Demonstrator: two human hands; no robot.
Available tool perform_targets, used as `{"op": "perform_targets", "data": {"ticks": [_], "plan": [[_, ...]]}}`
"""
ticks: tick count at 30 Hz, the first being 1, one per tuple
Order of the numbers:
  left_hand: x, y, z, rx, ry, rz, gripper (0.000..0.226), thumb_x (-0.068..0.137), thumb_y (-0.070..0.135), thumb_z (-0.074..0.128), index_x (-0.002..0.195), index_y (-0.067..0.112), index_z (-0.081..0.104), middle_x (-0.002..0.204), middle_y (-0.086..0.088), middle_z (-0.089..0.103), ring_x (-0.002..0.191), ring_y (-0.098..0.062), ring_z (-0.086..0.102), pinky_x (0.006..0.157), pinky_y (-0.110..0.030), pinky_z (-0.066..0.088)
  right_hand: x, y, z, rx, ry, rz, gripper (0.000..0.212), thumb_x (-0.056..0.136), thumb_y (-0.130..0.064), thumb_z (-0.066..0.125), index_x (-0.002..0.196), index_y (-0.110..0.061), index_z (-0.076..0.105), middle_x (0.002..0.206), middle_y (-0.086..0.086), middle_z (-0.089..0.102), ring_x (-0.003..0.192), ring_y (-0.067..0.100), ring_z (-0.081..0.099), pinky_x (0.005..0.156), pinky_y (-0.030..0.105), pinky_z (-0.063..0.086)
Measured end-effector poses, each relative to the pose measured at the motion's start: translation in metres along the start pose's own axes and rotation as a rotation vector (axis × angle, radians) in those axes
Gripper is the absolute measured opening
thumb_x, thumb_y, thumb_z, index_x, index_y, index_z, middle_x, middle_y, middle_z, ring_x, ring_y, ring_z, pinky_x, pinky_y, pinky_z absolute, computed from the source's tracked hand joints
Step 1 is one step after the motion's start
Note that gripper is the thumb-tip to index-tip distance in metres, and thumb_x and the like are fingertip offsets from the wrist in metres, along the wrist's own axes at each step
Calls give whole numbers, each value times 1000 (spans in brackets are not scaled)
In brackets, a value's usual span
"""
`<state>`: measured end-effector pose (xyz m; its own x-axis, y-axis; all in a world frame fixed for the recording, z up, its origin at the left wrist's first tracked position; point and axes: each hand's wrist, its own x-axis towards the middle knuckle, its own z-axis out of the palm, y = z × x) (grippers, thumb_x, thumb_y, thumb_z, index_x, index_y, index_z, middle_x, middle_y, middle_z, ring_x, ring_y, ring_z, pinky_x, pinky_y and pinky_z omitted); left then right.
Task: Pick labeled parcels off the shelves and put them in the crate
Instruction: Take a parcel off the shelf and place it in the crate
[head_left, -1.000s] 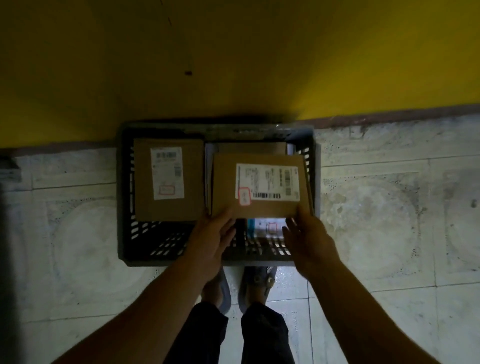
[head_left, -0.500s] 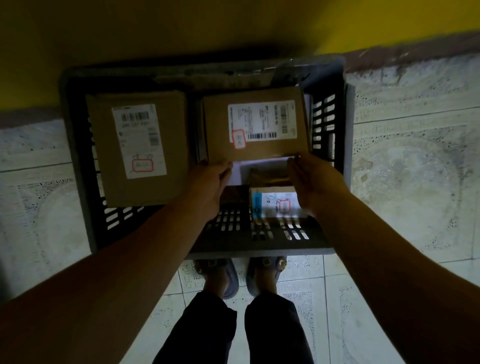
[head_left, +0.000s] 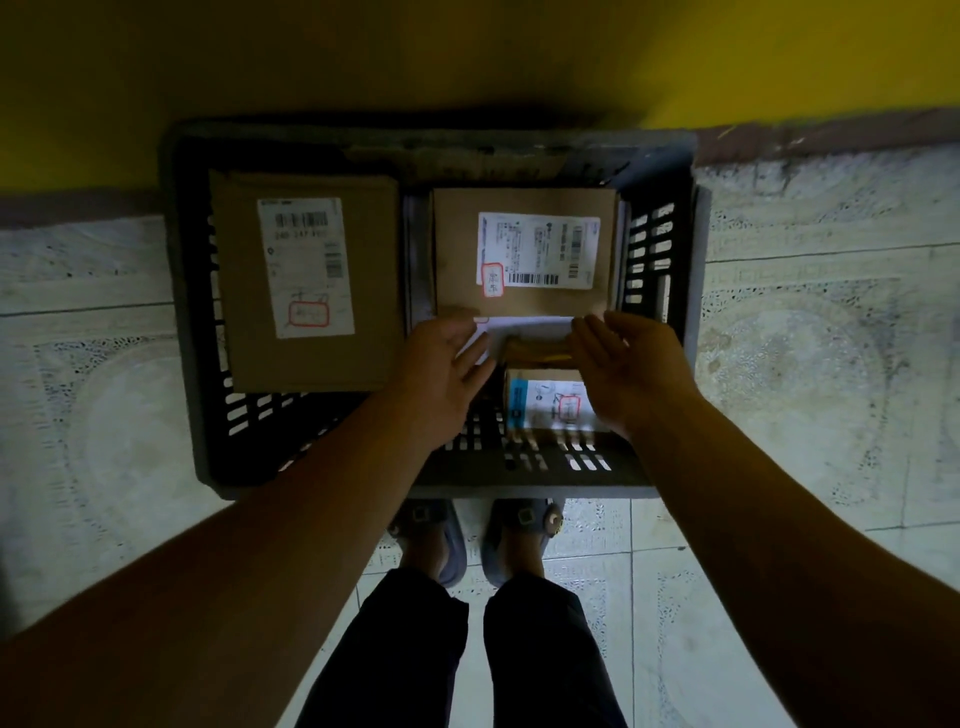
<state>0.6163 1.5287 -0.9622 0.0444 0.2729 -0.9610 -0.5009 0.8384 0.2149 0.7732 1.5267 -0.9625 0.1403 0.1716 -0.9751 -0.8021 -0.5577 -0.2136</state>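
Lying flat in the far right part of the crate (head_left: 179, 312), the brown parcel (head_left: 524, 249) sits label-up on a white envelope (head_left: 524, 328), whose near edge peeks out from under it. Both hands are at that parcel's near edge, inside the crate. The left hand (head_left: 441, 369) has its fingers (head_left: 470, 353) spread and fairly straight. The right hand (head_left: 631, 374) is loosely cupped with its fingers (head_left: 592, 332) relaxed, and neither hand curls round anything. Whether the fingertips touch the cardboard I cannot tell (the light is poor). My reading is that the parcel is set down and the hands flank it to square it up or simply to let go.

A bigger parcel (head_left: 306, 280) fills the crate's left half, also label-up, probably so labels can be checked at a glance. Near the crate's front wall, partly under the right hand, a small box (head_left: 540, 410) with a blue-and-white label lies lower down. The crate rests on the tiled floor (head_left: 831, 364) against a yellow wall (head_left: 467, 52), just ahead of the person's feet, so dropping parcels in needs only a bend forward.
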Motion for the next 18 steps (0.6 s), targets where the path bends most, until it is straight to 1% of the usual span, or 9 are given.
{"op": "perform_targets", "data": {"ticks": [2, 3, 5, 8, 9, 11, 12, 15, 18], "plan": [[-13, 1, -7, -41, -26, 4, 14, 97, 16, 50, 106, 13, 60, 106, -4, 67, 113, -19, 60, 93, -33, 49, -15, 2, -1, -37, 10, -8, 12, 97, -4, 48, 102, -5, 59, 123, 17, 62, 120, 28, 59, 101, 37, 49], [-20, -2, -13, -83, -36, -8, 15, 96, 18, 52, 108, 14, 60, 106, -4, 68, 112, -19, 61, 89, -32, 50, -25, 7, -3, -39, -1, 14, 10, 96, -6, 50, 99, -7, 59, 114, 16, 66, 113, 27, 63, 99, 38, 51], [-45, 5, -17, -134, -48, 14, 21, 96, 20, 52, 113, 13, 60, 107, -3, 70, 109, -19, 62, 89, -32, 49, -55, 7, -4, -100, -53, 12, 12, 95, -9, 53, 105, -10, 60, 104, 13, 70, 100, 24, 67, 94, 39, 52], [-89, 21, -22, -130, -53, 67, 23, 94, 21, 54, 114, 13, 62, 107, -4, 71, 103, -18, 65, 85, -32, 51, -99, 10, 5, -206, -102, 29, 25, 91, -13, 57, 116, -13, 59, 104, 9, 74, 99, 20, 68, 75, 36, 51], [-99, 23, -25, -135, -49, 86, 21, 94, 21, 56, 113, 14, 63, 105, -4, 72, 101, -18, 66, 82, -32, 51, -109, 12, 5, -219, -130, 16, 35, 85, -12, 60, 119, -14, 58, 107, 9, 73, 101, 19, 67, 74, 34, 50], [-128, 31, -33, -161, -36, 123, 17, 93, 19, 58, 109, 17, 62, 99, -4, 73, 96, -18, 68, 81, -33, 52, -133, 15, 11, -266, -198, -3, 56, 69, -14, 65, 125, -14, 55, 116, 11, 70, 106, 20, 67, 80, 32, 51], [-147, 36, -38, -187, -20, 145, 18, 93, 18, 58, 110, 18, 61, 96, -4, 74, 95, -18, 68, 81, -33, 52, -149, 18, 12, -321, -234, -9, 60, 68, -14, 66, 127, -16, 54, 121, 12, 69, 107, 20, 67, 82, 31, 52], [-187, 41, -51, -230, 7, 202, 28, 92, 18, 58, 121, 16, 59, 88, -2, 75, 89, -17, 70, 76, -31, 52, -179, 24, 12, -454, -254, -45, 43, 83, -12, 67, 123, -23, 56, 117, 8, 71, 104, 19, 69, 79, 30, 53], [-238, 48, -68, -293, 26, 263, 25, 92, 18, 58, 116, 12, 62, 87, -2, 73, 86, -16, 68, 75, -29, 51, -214, 28, 21, -540, -252, -73, 32, 87, -10, 65, 117, -19, 61, 109, 11, 73, 99, 23, 69, 76, 33, 54]]}}
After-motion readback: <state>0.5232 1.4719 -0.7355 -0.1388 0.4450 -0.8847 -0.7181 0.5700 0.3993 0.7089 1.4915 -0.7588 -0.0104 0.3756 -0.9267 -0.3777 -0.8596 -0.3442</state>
